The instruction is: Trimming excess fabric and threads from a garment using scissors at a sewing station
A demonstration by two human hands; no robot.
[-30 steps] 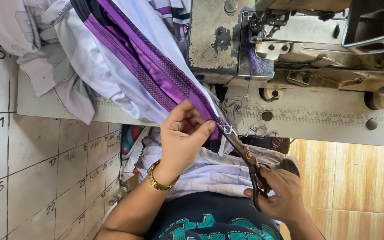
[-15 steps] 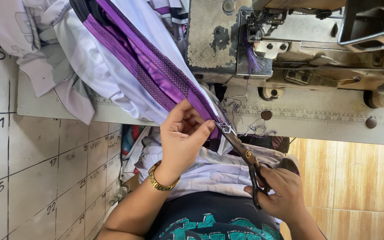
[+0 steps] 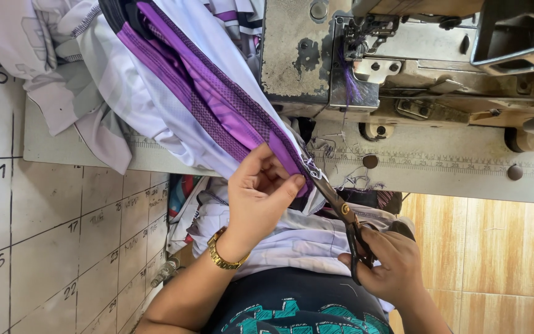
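A white and purple garment [image 3: 186, 93] hangs off the sewing table toward me. My left hand [image 3: 261, 198], with a gold bracelet on the wrist, pinches the purple trim at the garment's lower tip. My right hand [image 3: 387, 263] grips the handles of dark metal scissors [image 3: 341, 213], whose blades point up-left and meet the fabric tip right by my left thumb. Loose thread ends hang at that spot.
A worn grey sewing machine [image 3: 403, 55] stands on the white table [image 3: 440, 167], which has a ruler scale along its edge. More white cloth [image 3: 292, 241] lies in my lap. Tiled floor with numbered squares [image 3: 44, 235] is at left, wood flooring [image 3: 495, 247] at right.
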